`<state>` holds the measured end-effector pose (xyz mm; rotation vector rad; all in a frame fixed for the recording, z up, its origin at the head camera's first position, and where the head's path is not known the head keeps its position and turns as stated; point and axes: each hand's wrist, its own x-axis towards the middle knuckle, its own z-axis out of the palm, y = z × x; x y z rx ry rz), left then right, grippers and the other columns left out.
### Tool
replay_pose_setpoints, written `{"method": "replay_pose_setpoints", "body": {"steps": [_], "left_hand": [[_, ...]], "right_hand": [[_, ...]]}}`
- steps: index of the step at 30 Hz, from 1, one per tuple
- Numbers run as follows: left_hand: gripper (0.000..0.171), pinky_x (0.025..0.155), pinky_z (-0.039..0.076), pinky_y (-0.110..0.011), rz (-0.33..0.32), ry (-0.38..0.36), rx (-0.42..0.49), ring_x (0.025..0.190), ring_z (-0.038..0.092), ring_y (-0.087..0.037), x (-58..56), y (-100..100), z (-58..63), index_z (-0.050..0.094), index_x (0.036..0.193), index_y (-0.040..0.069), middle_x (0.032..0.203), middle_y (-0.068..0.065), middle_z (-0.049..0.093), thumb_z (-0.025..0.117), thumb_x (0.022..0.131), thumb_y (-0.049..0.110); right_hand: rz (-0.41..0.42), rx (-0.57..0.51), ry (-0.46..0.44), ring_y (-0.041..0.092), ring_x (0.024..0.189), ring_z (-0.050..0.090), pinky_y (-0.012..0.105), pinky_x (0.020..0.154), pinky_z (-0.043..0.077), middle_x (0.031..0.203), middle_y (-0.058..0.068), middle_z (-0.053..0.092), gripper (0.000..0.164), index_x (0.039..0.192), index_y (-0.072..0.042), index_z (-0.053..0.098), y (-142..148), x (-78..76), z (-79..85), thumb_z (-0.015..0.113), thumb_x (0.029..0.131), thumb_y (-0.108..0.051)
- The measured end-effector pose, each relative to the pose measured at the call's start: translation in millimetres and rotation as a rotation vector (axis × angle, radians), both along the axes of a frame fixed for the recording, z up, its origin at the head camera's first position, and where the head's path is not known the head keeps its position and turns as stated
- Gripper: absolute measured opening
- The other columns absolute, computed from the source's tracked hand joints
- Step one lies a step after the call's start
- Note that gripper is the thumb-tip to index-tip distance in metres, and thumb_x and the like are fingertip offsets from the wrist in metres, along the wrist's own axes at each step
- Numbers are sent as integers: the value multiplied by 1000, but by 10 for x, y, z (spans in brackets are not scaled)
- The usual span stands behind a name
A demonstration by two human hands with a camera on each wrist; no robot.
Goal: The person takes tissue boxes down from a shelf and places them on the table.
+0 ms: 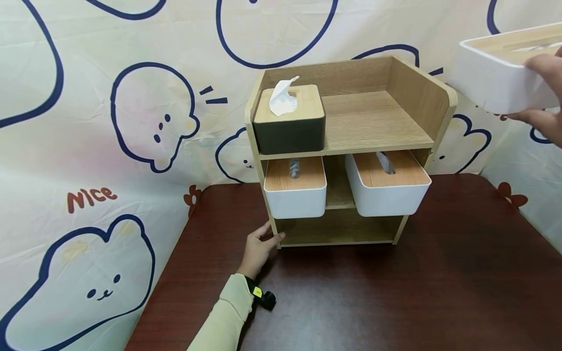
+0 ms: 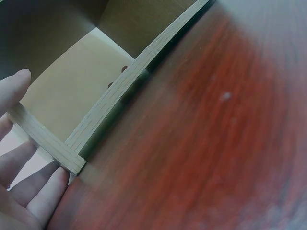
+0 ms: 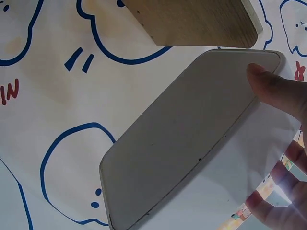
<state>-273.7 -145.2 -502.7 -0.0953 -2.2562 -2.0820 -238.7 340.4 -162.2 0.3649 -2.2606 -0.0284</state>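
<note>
My left hand (image 1: 256, 249) grips the lower left side panel of a wooden desktop shelf (image 1: 369, 117). In the left wrist view the thumb lies on one side of the panel edge (image 2: 45, 139) and the fingers on the other. At the upper right, my right hand (image 1: 546, 92) holds a white tissue box (image 1: 491, 80) with a wood lid in the air beside the shelf; part of both is cut off. The right wrist view shows the box's flat underside (image 3: 187, 139), thumb on the bottom, fingers along the far side.
A dark tissue box (image 1: 290, 136) stands on the shelf's top left. Two white tissue boxes, left (image 1: 295, 204) and right (image 1: 392, 200), stick out from the middle tier. The shelf stands on a dark red table (image 1: 373, 297), before a cartoon-printed cloth (image 1: 175, 39).
</note>
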Motion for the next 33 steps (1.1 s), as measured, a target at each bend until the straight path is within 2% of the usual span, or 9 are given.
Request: {"method": "replay_pose_setpoints", "body": {"steps": [4,7,10,16,23,27,33], "left_hand": [[63,94,46,-35,4,-2,0,126,49,-18,7,-2,-4,57,138,21,139,-6,54,82,81,33],[64,93,47,-35,4,11,-1,125,51,-20,17,2,1,57,138,20,139,-8,54,82,81,33],[65,92,47,-36,9,16,-4,125,51,-20,23,4,3,56,138,20,138,-8,54,82,80,34],[65,93,47,-36,5,23,-9,125,50,-21,27,5,-3,56,139,20,137,-8,55,81,81,34],[63,91,48,-37,11,19,-7,121,53,-18,30,8,-10,59,136,23,134,-5,58,83,79,37],[62,93,47,-37,8,10,-7,124,51,-17,28,1,-8,59,136,24,137,-4,56,82,80,34],[63,96,44,-37,-12,-24,-15,130,45,-19,40,-11,60,55,139,17,141,-9,51,80,83,27]], "right_hand": [[-20,-15,-21,51,113,39,66,98,33,125,37,40,69,134,6,43,-56,7,2,77,73,11],[-15,-22,-18,51,115,38,64,101,31,125,36,40,72,134,6,43,-77,10,-17,77,72,12],[10,-15,10,50,115,38,63,102,32,124,36,41,68,134,5,43,-88,22,-39,75,74,10],[3,-6,5,51,112,39,65,99,33,121,36,41,74,130,9,46,-140,42,-61,78,64,18],[-2,-34,-22,53,114,39,68,94,36,120,37,42,72,127,10,47,-180,42,-90,79,63,21],[-11,-59,-40,53,113,38,69,92,37,121,37,42,72,127,10,47,-175,19,-121,79,63,21],[-25,-63,-60,52,114,37,69,93,36,120,37,41,71,126,11,47,-184,25,-150,79,63,21]]}}
